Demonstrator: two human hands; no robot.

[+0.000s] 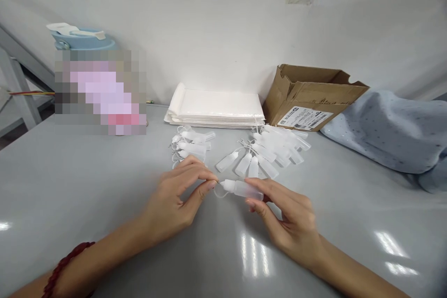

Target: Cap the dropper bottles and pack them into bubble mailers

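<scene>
A small translucent squeeze bottle [246, 190] with a white nozzle top lies sideways between my hands, tip to the left. My right hand [288, 219] grips its body between thumb and fingers. At the nozzle's tip, my left hand [183, 191] pinches the end of the thin tether strap that loops from the bottle's neck; the small cap there is mostly hidden by the fingertips. Beyond my left hand lies a group of similar bottles [195, 144]. A larger spread of bottles [275, 146], some overlapping, lies beyond my right hand.
A stack of white padded envelopes [220, 104] lies against the wall. Right of it stands an open cardboard box [310, 98], beside a light blue dotted cloth [391, 130]. A blue container [84, 39] is at the back left, above a blurred-out patch. The grey table [115, 186] is glossy.
</scene>
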